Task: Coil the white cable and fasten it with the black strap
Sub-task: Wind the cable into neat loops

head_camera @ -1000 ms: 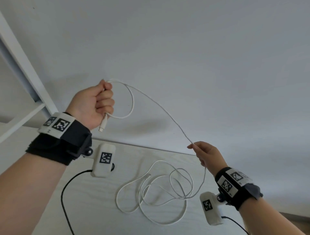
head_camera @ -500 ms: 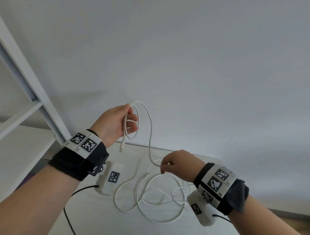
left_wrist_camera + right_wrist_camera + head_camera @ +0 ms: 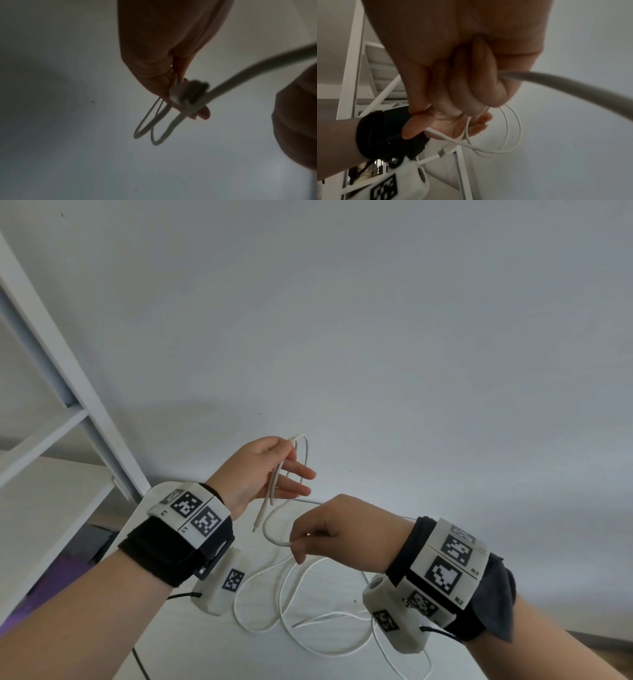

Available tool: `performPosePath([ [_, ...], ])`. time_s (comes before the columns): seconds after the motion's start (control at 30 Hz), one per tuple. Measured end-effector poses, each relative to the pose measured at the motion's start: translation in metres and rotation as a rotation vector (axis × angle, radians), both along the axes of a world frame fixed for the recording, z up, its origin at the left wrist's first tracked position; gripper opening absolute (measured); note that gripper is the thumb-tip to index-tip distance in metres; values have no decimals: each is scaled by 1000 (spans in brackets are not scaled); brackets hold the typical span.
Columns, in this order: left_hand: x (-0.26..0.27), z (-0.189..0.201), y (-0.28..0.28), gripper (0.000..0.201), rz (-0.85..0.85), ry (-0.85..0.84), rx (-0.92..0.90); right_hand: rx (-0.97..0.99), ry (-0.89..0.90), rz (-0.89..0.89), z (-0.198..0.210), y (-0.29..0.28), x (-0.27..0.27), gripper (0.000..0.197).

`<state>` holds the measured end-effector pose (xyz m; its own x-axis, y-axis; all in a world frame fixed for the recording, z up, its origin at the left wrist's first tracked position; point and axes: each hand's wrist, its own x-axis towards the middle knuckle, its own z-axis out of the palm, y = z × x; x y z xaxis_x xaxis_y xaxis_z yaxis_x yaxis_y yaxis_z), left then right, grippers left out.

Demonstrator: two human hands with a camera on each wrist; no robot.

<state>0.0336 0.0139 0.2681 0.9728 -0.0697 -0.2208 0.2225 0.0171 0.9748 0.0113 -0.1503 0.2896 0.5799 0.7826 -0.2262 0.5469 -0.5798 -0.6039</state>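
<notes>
My left hand [image 3: 287,448] is raised above the table and pinches small loops of the white cable [image 3: 265,530] between thumb and forefinger, its other fingers straight. The cable's plug [image 3: 256,527] dangles below that hand. Just to the right and lower, my right hand [image 3: 301,542] pinches the cable a short way along, bending it into a curve towards the left hand. In the left wrist view two loops [image 3: 154,128] hang from the pinch. In the right wrist view the cable [image 3: 573,88] leaves my curled fingers [image 3: 471,81]. The rest lies in loose curls [image 3: 284,607] on the table. No black strap is in view.
The pale table [image 3: 205,645] meets a plain wall close behind the hands. A white shelf frame [image 3: 68,392] stands at the left. Thin black wires [image 3: 140,666] from the wrist cameras trail over the table near its front.
Both hands have come lower and closer together. The right hand carried its stretch of cable to the left, slackening the long span into a short curve. The left fist loosened into a fingertip pinch.
</notes>
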Motion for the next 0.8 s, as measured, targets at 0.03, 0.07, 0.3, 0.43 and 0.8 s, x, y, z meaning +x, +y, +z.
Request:
performPosePath([
  [0.03, -1, -1, -1, 28, -12, 2, 9, 22, 4, 3, 3, 0, 0, 20],
  [0.07, -3, 0, -2, 28, -22, 4, 15, 47, 8, 8, 6, 0, -1, 20],
  [0.3, -7, 0, -7, 27, -99, 20, 45, 143, 27, 122, 8, 10, -4, 20],
  [0.43, -8, -1, -7, 29, -120, 22, 53, 302, 73, 48, 9, 6, 4, 21],
  [0.8, -20, 0, -9, 26, -166, 51, -65, 581, 90, -269, 20, -9, 33, 29],
])
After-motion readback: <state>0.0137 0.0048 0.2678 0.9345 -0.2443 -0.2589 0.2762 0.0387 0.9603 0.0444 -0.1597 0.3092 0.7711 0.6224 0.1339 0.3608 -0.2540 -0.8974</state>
